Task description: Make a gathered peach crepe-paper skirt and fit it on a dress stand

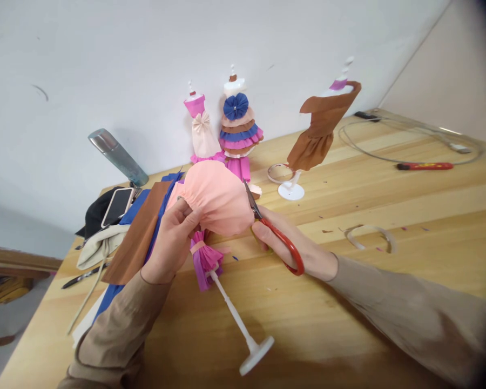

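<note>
My left hand pinches the gathered edge of a piece of peach crepe paper, which fans out to the right in a rounded shape. My right hand holds red-handled scissors, their dark blades upright at the paper's right edge. Whether the blades are apart or closed I cannot tell. Just below the peach paper, a small white dress stand lies tilted on the table, with magenta and purple paper tied around its upper part. The top of that stand is hidden behind my left hand and the paper.
Several dressed mini mannequins stand at the back, including a layered one and a brown one. Tape rolls, a red cutter and a cable lie right. Brown sheets, a phone and a bottle are left.
</note>
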Demonstrator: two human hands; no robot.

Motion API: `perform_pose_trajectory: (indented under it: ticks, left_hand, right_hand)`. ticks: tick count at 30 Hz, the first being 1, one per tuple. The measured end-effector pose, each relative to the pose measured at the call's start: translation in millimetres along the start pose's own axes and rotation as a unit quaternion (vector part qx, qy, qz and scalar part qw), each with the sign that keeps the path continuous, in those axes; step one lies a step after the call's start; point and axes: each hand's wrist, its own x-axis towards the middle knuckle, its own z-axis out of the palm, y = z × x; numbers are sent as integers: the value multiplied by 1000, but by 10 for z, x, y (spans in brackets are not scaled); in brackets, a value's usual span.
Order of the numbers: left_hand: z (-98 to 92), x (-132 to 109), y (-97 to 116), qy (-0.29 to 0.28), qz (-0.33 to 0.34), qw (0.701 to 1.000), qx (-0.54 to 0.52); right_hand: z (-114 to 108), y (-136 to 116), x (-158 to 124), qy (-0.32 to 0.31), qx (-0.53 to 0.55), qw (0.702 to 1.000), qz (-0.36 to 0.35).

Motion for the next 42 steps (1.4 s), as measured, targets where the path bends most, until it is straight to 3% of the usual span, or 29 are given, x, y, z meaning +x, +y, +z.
perform_pose_trajectory:
  ticks: [25, 42]
  left_hand:
    - [-35, 0, -42, -12, 2, 1000, -16]
    - [-87, -16, -76, -31, 61, 995, 72]
  right_hand:
    - [-19, -35, 8, 13, 31, 999, -6]
    - [-57, -43, 25, 9, -17, 1000, -2]
